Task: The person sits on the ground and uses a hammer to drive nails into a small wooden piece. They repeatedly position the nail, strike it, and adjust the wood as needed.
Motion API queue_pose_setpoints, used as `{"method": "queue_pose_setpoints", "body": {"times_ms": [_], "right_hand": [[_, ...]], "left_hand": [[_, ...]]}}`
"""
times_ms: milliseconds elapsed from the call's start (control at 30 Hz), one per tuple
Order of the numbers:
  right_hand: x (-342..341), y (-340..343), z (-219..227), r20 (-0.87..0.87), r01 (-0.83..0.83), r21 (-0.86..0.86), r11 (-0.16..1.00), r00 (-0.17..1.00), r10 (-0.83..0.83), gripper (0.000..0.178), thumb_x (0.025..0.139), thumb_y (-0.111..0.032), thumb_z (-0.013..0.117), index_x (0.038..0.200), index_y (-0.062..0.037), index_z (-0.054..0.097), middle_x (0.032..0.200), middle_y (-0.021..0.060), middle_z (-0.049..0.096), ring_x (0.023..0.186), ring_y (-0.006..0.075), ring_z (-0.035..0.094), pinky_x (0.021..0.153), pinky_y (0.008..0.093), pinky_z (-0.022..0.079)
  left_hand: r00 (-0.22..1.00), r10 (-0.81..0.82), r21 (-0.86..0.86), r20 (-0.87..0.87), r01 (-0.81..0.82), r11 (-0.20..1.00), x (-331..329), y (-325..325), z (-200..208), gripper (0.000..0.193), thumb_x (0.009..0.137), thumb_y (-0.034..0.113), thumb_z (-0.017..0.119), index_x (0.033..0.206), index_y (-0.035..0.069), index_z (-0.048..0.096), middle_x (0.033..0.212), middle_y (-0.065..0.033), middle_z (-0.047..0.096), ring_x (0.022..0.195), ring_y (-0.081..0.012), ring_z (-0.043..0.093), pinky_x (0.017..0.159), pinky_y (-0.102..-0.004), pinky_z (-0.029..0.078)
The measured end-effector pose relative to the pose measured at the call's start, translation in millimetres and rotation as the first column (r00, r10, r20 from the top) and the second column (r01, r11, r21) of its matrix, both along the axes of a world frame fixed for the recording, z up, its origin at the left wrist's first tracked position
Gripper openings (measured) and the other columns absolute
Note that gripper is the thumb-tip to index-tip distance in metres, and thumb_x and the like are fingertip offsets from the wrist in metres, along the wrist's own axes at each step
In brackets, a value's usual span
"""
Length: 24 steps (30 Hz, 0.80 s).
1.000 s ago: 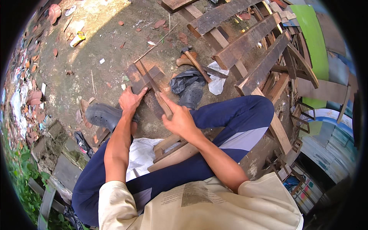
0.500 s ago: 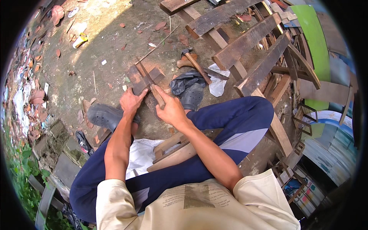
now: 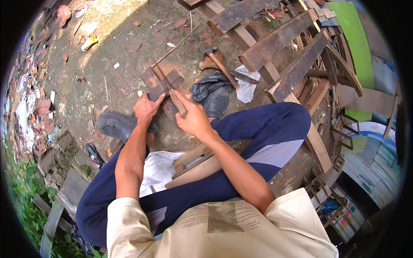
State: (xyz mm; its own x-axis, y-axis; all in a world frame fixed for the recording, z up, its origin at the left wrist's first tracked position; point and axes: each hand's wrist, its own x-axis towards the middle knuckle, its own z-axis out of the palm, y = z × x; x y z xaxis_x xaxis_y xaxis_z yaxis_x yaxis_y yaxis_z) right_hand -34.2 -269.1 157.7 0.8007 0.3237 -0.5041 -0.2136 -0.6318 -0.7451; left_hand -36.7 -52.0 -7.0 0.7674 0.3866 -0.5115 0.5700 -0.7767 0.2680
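My right hand (image 3: 192,118) is wrapped round the wooden handle of a tool with a long, narrow, dark, tapering blade (image 3: 164,78). Whether the blade has teeth is too small to tell. The blade lies across a short dark wood piece (image 3: 158,90), which rests crosswise over a reddish-brown wood block (image 3: 149,78) on the ground. My left hand (image 3: 146,106) grips the near end of the dark piece, thumb on top, close to the blade. Reddish dust surrounds the wood. My feet, in grey clogs (image 3: 116,125), are on either side.
A hammer (image 3: 222,69) lies ahead to the right, beside a black plastic bag (image 3: 211,87) and a white bag (image 3: 245,90). A slatted wooden frame (image 3: 279,41) stands at the right. Wood pieces (image 3: 198,170) and a white sack (image 3: 159,170) lie between my legs.
My right hand and the tool have shifted very slightly. My left hand stays on the dark wood piece, and the view has tilted a little.
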Motion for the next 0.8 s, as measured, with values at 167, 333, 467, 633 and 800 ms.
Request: {"method": "queue_pose_setpoints", "body": {"times_ms": [167,333,467,633,800], "right_hand": [[-46.7,-44.2,74.7,0.126,-0.071,0.021,0.997,0.99,0.067,0.081,0.081,-0.013,0.069,0.156,-0.0215,0.04,0.093,0.0297,0.071,0.093,0.0506,0.068,0.085,0.0534,0.056],[2.9,-2.3,29.4,-0.033,-0.039,-0.062,0.997,0.999,0.037,0.081,0.081,-0.012,0.068,0.156,-0.0197,0.039,0.106,0.0305,0.07,0.097,0.0505,0.067,0.087,0.0539,0.056],[9.0,2.2,19.3,0.009,-0.036,-0.011,0.999,0.999,0.036,0.08,0.083,-0.012,0.068,0.156,-0.0175,0.038,0.099,0.0328,0.069,0.089,0.0514,0.067,0.083,0.0536,0.055],[-35.2,-38.6,76.7,0.16,-0.107,0.067,0.992,0.983,0.096,0.091,0.079,-0.008,0.069,0.161,-0.026,0.033,0.102,0.0326,0.071,0.096,0.0532,0.068,0.099,0.0516,0.053],[8.7,0.9,39.2,-0.147,-0.021,-0.085,0.996,0.989,0.008,0.075,0.083,-0.008,0.066,0.154,-0.0143,0.043,0.099,0.0325,0.069,0.099,0.0464,0.069,0.089,0.0505,0.054]], "left_hand": [[1.0,0.015,-0.015,-0.006,-0.016,1.0,3.3,-1.4,4.5,0.099,0.075,0.08,0.067,0.128,-0.004,0.063,0.115,-0.0278,0.07,0.108,-0.0422,0.069,0.093,-0.0502,0.054],[1.0,0.013,-0.022,0.021,-0.013,1.0,-0.4,-5.9,6.5,0.098,0.075,0.079,0.068,0.125,-0.005,0.063,0.114,-0.0282,0.07,0.108,-0.0428,0.068,0.092,-0.0507,0.055],[0.993,-0.018,0.062,0.116,0.011,0.998,-6.7,-8.1,1.0,0.1,0.075,0.08,0.068,0.124,-0.007,0.063,0.112,-0.0272,0.071,0.104,-0.0419,0.069,0.091,-0.0506,0.054],[0.994,-0.006,0.024,0.105,0.004,1.0,-4.4,-4.0,0.1,0.097,0.074,0.078,0.07,0.121,-0.007,0.065,0.111,-0.0265,0.071,0.104,-0.0417,0.069,0.091,-0.0509,0.054],[0.993,0.021,0.007,0.118,-0.022,1.0,-2.6,-12.7,4.0,0.091,0.074,0.077,0.071,0.112,-0.005,0.066,0.108,-0.0263,0.071,0.105,-0.0413,0.069,0.092,-0.0498,0.054]]}}
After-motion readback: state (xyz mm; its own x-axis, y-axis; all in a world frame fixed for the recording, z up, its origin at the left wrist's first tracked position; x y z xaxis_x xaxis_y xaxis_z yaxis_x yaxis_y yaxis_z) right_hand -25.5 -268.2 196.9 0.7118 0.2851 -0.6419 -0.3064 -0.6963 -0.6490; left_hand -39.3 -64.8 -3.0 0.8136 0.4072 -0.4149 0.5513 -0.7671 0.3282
